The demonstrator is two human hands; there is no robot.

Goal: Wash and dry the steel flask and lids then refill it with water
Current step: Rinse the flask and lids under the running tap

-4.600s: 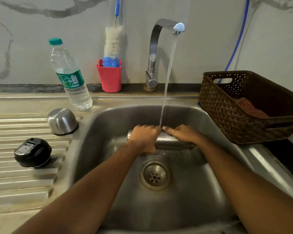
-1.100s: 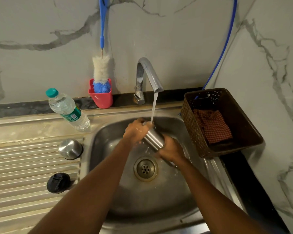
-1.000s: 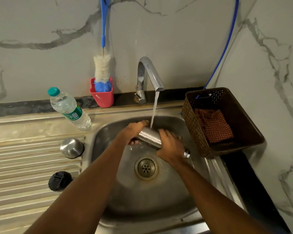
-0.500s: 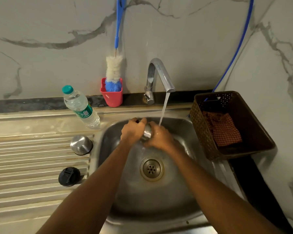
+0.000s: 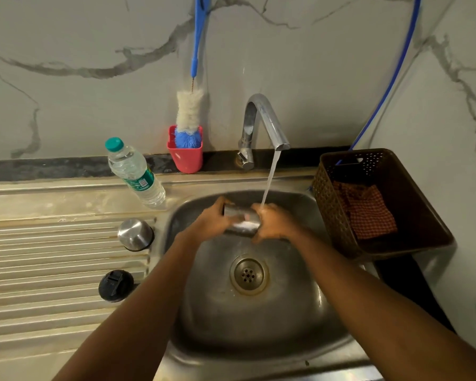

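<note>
The steel flask lies roughly sideways over the sink, under the tap's running water. My left hand grips its left end, and my right hand wraps around its right part, hiding that end. The stream lands on my right hand's fingers. On the ribbed draining board to the left stand the steel cup lid, upside down, and the black inner lid.
A plastic water bottle with a green cap stands behind the draining board. A red cup holds a bottle brush against the wall. A brown basket with a checked cloth sits right of the sink.
Both hands have kept rubbing along the flask under the stream. The flask went from tilted to nearly level, and my right hand slid along its body.
</note>
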